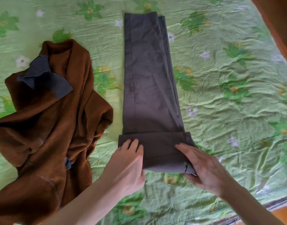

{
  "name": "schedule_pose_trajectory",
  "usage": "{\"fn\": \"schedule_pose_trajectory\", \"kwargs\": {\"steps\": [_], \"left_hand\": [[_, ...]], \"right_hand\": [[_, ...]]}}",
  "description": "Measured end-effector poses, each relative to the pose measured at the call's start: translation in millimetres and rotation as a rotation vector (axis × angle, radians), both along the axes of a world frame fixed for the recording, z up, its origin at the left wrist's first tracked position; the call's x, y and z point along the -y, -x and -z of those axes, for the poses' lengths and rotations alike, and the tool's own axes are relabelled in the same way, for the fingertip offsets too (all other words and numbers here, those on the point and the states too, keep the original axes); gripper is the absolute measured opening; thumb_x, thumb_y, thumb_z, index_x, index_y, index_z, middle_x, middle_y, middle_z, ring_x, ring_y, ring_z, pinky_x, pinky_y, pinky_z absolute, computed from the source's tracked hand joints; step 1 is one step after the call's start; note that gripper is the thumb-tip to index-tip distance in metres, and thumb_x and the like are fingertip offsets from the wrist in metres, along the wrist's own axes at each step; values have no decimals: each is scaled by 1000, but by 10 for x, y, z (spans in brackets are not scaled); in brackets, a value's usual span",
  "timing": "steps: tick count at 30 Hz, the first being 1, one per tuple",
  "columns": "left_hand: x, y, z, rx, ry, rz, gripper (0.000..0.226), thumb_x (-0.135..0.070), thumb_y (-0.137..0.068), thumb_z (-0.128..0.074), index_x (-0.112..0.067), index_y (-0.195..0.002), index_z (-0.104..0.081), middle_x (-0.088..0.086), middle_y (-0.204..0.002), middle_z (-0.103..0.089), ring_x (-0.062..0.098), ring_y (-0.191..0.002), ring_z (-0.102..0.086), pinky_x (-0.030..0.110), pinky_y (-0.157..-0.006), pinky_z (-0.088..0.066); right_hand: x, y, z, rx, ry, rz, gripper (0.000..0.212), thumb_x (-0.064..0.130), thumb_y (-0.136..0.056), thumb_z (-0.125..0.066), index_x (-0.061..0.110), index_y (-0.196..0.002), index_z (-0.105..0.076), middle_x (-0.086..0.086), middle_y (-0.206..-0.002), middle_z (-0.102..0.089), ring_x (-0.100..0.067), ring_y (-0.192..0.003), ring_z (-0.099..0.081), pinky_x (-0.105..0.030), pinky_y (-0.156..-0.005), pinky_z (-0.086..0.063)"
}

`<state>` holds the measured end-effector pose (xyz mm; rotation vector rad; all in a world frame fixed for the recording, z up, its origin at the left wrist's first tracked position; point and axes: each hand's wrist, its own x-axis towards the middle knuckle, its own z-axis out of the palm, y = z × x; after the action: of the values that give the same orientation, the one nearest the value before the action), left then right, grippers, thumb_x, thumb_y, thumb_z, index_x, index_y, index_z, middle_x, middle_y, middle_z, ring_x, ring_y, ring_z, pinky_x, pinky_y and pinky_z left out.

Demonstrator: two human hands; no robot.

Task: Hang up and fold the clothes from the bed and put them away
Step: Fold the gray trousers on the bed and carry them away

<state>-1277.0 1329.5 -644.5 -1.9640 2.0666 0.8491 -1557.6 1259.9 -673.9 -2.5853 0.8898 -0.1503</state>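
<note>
1. The grey trousers (149,75) are laid flat in the middle of the bed (229,111), legs stacked and running from the near edge to the far side; the near end has been turned over into a thick fold.
2. That fold is held at both ends. The left hand (128,161) rests on its left end with fingers fairly straight and spread on the cloth; whether the thumb is tucked under cannot be told. The right hand (203,166) grips the right end, fingers laid over the top and the thumb apparently beneath, so the layers are pinched.
3. The next turn is probably best made with both ends moved together toward the far end, so the fold stays square.
4. The offset leg edges on the right side should be aligned first, or the bundle may come out skewed.
5. Each turn should be pressed flat before the next.
6. The brown garment (47,127), crumpled at the left, is still to be dealt with.
</note>
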Motion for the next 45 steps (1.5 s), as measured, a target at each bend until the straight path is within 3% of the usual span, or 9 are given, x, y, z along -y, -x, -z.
{"fn": "schedule_pose_trajectory", "kwargs": {"steps": [3,8,12,18,23,27,31,35,45], "left_hand": [[3,-125,-213,-130,-4,19,29,-34,-91,-51,-25,-117,-58,-7,-113,-40,12,-93,-48,25,-75,-48],[150,-486,-371,-465,-57,-138,16,-41,-79,-57,-34,-93,-56,-7,-68,-63,10,-57,-61,15,-45,-36],[179,-631,-83,-899,-21,-696,18,-16,-90,-82,-14,-98,-66,10,-80,-72,16,-73,-70,27,-62,-50],[231,-445,313,-1066,27,-1143,38,-49,-91,-76,-18,-112,-70,-4,-105,-80,10,-100,-76,28,-82,-58],[355,-383,600,-914,158,-1175,13,-33,-107,-60,-22,-102,-64,-7,-83,-69,-2,-74,-62,12,-65,-46],[462,-379,691,-789,230,-1115,19,-32,-107,-60,-19,-93,-62,-2,-78,-60,-2,-65,-54,15,-62,-43],[529,-287,700,-548,331,-1080,22,-34,-107,-58,-13,-100,-60,4,-89,-65,17,-79,-60,32,-71,-42],[469,-11,653,-424,456,-1028,44,-22,-108,-55,-4,-146,-43,9,-130,-47,7,-106,-43,14,-90,-34],[152,-83,915,-8,466,-333,73,-48,-110,-34,-8,-168,-17,22,-175,-6,38,-162,-14,53,-130,-22]], "right_hand": [[5,98,-245,21,-192,33,70,31,-73,-79,22,-138,-55,8,-110,-73,-6,-83,-66,-5,-75,-44],[206,181,-372,302,-600,292,48,21,-80,-89,40,-119,-69,10,-90,-76,-12,-67,-71,-25,-53,-53],[358,58,-310,584,-812,666,46,29,-69,-89,31,-113,-73,-8,-91,-79,-26,-80,-76,-35,-64,-63],[566,-254,-22,777,-896,920,60,69,-73,-83,25,-112,-71,-4,-100,-73,-19,-95,-66,-36,-82,-52],[815,-498,262,827,-863,1136,47,75,-80,-68,36,-107,-72,13,-112,-70,-4,-105,-63,-33,-97,-49],[931,-627,413,487,-607,1188,43,58,-103,-49,17,-100,-62,7,-90,-67,-10,-86,-64,-29,-74,-45],[894,-705,411,310,-286,1127,41,44,-106,-53,14,-133,-54,-9,-119,-62,-30,-110,-59,-41,-91,-48],[743,-647,431,178,192,734,51,31,-109,-50,6,-153,-45,-17,-151,-46,-33,-135,-48,-45,-111,-39],[518,-583,708,-12,-43,459,82,64,-105,-32,15,-167,-13,-12,-175,-9,-25,-162,-10,-49,-129,-20]]}}
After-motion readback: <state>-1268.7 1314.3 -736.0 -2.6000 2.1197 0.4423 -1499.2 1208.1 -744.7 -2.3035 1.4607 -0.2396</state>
